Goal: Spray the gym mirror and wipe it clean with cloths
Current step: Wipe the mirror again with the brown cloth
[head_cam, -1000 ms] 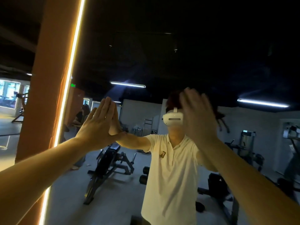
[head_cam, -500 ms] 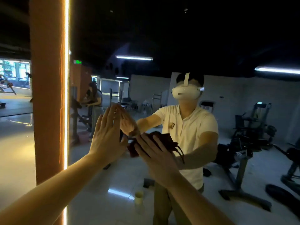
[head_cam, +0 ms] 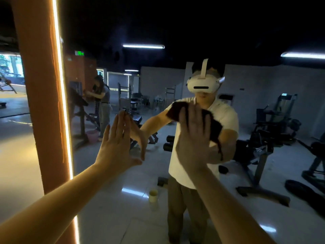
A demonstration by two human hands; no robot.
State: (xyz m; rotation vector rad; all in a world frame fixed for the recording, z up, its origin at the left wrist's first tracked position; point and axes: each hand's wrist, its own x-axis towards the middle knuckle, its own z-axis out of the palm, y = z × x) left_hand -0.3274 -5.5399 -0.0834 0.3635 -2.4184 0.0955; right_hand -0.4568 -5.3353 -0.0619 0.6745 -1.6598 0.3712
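The gym mirror (head_cam: 175,29) fills most of the view, its lit left edge running down beside an orange pillar. My left hand (head_cam: 117,147) lies flat against the glass with straight fingers, holding nothing. To its right my right hand (head_cam: 193,138), fingers spread, presses a dark red cloth (head_cam: 213,127) onto the mirror at chest height. The cloth's edges stick out above and to the right of the hand. No spray bottle is in either hand.
The orange pillar (head_cam: 42,103) with its glowing light strip (head_cam: 60,85) borders the mirror on the left. A small pale cup (head_cam: 153,196) shows low in the mirror. Reflected gym machines and another person stand behind me.
My right hand with the cloth has moved up and to the right across the glass. My left hand stays flat on the mirror. The view has shifted slightly.
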